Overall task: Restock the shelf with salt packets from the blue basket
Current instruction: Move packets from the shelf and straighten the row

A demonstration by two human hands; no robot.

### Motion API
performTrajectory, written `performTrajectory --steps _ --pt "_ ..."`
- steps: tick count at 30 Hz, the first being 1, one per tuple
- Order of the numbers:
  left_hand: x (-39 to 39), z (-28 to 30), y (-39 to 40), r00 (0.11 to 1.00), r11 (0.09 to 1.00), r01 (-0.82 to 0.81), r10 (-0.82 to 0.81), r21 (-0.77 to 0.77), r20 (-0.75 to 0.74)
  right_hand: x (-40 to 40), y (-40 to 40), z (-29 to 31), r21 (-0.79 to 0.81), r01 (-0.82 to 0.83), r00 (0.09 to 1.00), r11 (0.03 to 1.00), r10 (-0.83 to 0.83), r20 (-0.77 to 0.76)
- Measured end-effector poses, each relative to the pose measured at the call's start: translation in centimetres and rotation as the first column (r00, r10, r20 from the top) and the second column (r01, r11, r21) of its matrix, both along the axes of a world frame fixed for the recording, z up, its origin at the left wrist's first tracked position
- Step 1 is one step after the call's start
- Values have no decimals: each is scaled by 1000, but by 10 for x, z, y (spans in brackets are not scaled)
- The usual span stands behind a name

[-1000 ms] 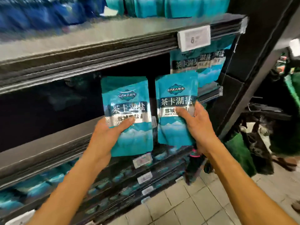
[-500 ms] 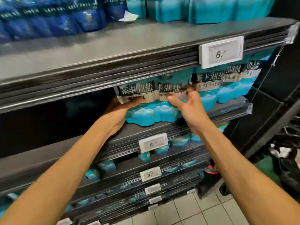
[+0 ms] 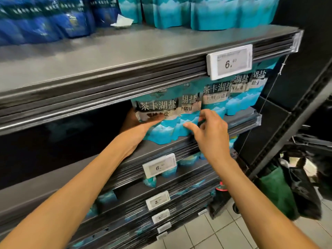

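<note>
Two teal salt packets stand upright side by side on the middle shelf (image 3: 161,150). My left hand (image 3: 138,124) grips the left salt packet (image 3: 158,112), thumb across its front. The right salt packet (image 3: 189,112) stands just right of it. My right hand (image 3: 210,130) hovers in front of that packet with fingers spread and loosely bent, holding nothing. More of the same packets (image 3: 239,94) stand in a row further right on the shelf. The blue basket is out of view.
The upper shelf (image 3: 125,56) overhangs the packets, carrying dark blue bags (image 3: 45,17) and teal bags (image 3: 206,13). A price tag (image 3: 230,62) hangs on its edge. The shelf's left part is dark. Lower shelves hold more teal packets. Green and black bags (image 3: 287,191) sit at right.
Both packets went from held in the air to standing on the middle shelf. My right hand has let go of its packet and pulled back a little; my left still holds its packet.
</note>
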State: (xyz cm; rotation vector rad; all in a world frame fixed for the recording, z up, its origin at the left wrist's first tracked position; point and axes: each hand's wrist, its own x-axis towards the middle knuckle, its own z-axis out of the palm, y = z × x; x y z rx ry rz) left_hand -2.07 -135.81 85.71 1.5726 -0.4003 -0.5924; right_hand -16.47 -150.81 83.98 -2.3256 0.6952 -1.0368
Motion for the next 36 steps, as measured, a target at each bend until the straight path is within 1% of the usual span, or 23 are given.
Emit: performTrajectory --steps 1,3,5,7,9,12,14,18,20,22,26,29,31,36 --pt "-3 -1 -4 999 999 -12 13 33 -45 0 -2 0 18 -4 1000 1000 3 11" --pt "-9 -3 -12 993 991 -86 93 98 -70 -3 -7 -1 52 8 999 999 -11 48" --pt "-16 -3 -17 985 971 -162 169 174 -25 -4 -11 -3 64 28 997 998 -33 66" --pt "-17 -6 -21 978 958 -208 207 195 28 -5 -11 -6 52 51 995 997 -55 84" --pt "-19 -7 -23 974 951 -226 222 210 44 -6 -8 -9 42 61 991 997 -66 118" --pt "-24 -5 -25 978 940 -203 182 273 102 -6 -5 -11 89 45 985 995 -59 161" --pt "-26 -5 -25 980 944 -184 157 275 118 -6 -6 -11 126 24 985 992 -45 169" --pt "-25 -1 -19 992 975 -127 121 183 45 -10 -6 -10 141 -3 987 990 -20 162" --pt "-22 -4 -15 996 982 -86 84 168 20 -12 -5 -10 135 -5 986 991 -17 163" --pt "-21 -4 -11 998 984 -54 50 169 27 -14 -6 -10 132 -2 987 991 -20 161" --pt "-24 -2 -10 992 978 -120 110 169 67 -14 -6 -9 119 -4 987 993 -15 157" --pt "-27 -1 -9 977 952 -184 151 246 149 -14 -6 -11 142 -19 986 990 -5 168" --pt "-28 0 -9 971 934 -198 144 298 193 -14 -7 -12 157 -21 985 987 -6 170" --pt "-35 5 -10 969 931 -194 132 308 210 -16 -8 -11 177 -23 981 984 -12 195"
